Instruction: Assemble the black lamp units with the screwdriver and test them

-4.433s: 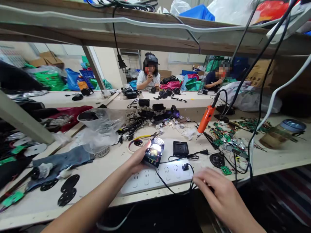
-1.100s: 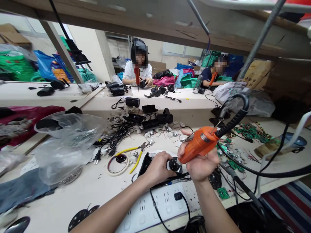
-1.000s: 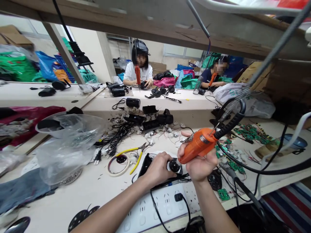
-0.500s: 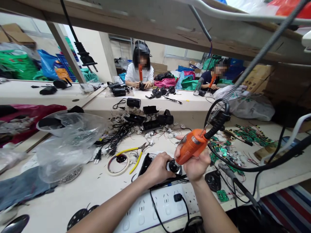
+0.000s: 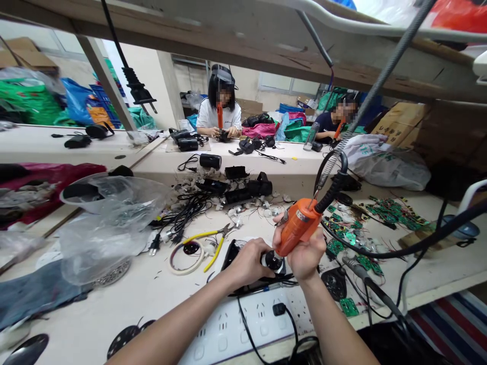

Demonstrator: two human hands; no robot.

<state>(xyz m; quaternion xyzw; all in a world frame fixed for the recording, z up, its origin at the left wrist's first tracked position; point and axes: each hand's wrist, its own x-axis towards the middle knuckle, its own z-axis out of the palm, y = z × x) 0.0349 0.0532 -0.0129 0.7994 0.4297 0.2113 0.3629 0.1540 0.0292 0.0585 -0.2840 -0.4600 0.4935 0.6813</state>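
Note:
My right hand (image 5: 306, 253) is wrapped round an orange electric screwdriver (image 5: 299, 226), tilted with its tip down. The tip meets or nearly meets a small round black and silver part (image 5: 273, 261); the exact contact is hidden. My left hand (image 5: 251, 261) is closed on a black housing (image 5: 230, 253) and steadies it beside that part. The housing lies on the table, its underside and the fingertips partly hidden. Just left of it are yellow-handled pliers (image 5: 215, 248) and a roll of tape (image 5: 175, 267).
A white power strip (image 5: 224, 324) lies in front of my hands. Green circuit boards (image 5: 399, 212) and a soldering iron (image 5: 365, 279) are at right. Black cords (image 5: 190, 210) and a plastic bag (image 5: 102, 243) are at left. Two co-workers sit across the table. A coiled cable hangs from above.
The screwdriver and my right hand have shifted slightly left, and the hanging cable has swung left with them. My left hand keeps its hold on the housing.

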